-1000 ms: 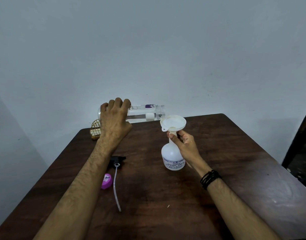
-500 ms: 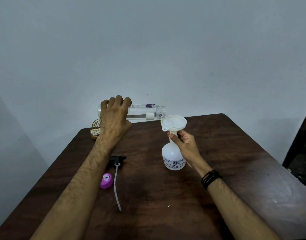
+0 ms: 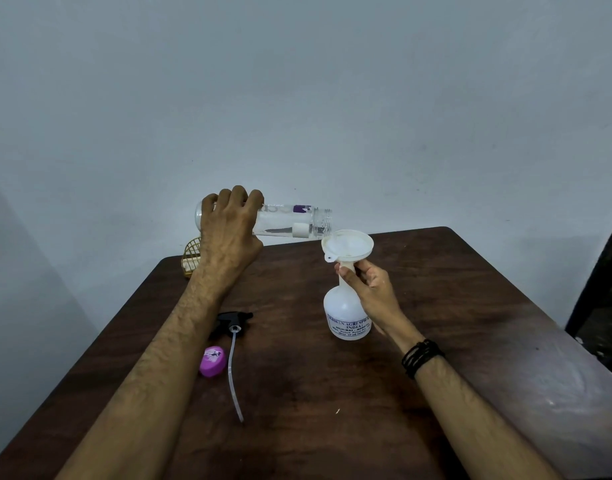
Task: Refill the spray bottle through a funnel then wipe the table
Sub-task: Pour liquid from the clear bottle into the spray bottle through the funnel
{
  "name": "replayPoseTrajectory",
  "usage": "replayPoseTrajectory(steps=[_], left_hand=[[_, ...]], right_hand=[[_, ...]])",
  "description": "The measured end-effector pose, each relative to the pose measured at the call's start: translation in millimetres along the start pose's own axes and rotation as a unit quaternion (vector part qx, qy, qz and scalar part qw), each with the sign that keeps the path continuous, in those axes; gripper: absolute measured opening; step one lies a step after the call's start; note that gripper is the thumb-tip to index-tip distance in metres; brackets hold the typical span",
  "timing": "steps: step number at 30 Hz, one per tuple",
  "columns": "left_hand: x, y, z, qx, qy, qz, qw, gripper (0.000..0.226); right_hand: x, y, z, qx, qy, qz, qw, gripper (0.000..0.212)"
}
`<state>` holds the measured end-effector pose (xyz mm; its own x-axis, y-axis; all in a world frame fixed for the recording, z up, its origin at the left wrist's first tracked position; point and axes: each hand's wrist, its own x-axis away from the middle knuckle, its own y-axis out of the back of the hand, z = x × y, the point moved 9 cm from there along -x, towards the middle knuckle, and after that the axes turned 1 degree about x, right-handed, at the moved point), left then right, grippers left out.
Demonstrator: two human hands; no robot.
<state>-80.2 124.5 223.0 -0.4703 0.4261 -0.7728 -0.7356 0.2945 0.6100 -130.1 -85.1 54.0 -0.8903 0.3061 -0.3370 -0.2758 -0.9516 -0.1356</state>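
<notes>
the left hand [image 3: 228, 233] gripped the base end of a clear bottle [image 3: 290, 223], fingers curled over its top. the bottle lay almost level in the air, its open mouth at the rim of a white funnel [image 3: 347, 244]. a little clear liquid sat along the lower side of the bottle. whether any was running into the funnel could not be told.

the funnel stood in the neck of a white spray bottle [image 3: 346, 313], which stood upright on the brown table [image 3: 436, 306], right of centre. the right hand [image 3: 373, 292] pinched the funnel's stem at the neck between thumb and fingers. a black band [image 3: 422, 356] ringed that wrist.

left of the spray bottle, apart from it, the black spray head [image 3: 233, 319] lay on the table with its pale tube [image 3: 233, 372] trailing toward the near edge. a purple cap [image 3: 212, 361] lay just beside the tube, on its left. at the far left corner a gold wire holder [image 3: 192, 258] showed partly behind the left wrist. a pale wall [image 3: 297, 98] rose behind the table.
</notes>
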Motion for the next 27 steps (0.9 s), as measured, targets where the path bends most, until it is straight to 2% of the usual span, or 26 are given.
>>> replayPoseTrajectory(steps=[16,27], left_hand=[[-9.4,7.0,-8.0,-0.041,-0.025,-0.011,0.999,0.058],[-14.9,16.3,-22.3,-0.066,-0.075,-0.063,0.993,0.057]], right_hand=[[0.1,-0.2,0.5,-0.002,-0.004,-0.001,1.000,0.021],[0.3,-0.6,0.2,-0.007,-0.002,-0.001,1.000,0.020]])
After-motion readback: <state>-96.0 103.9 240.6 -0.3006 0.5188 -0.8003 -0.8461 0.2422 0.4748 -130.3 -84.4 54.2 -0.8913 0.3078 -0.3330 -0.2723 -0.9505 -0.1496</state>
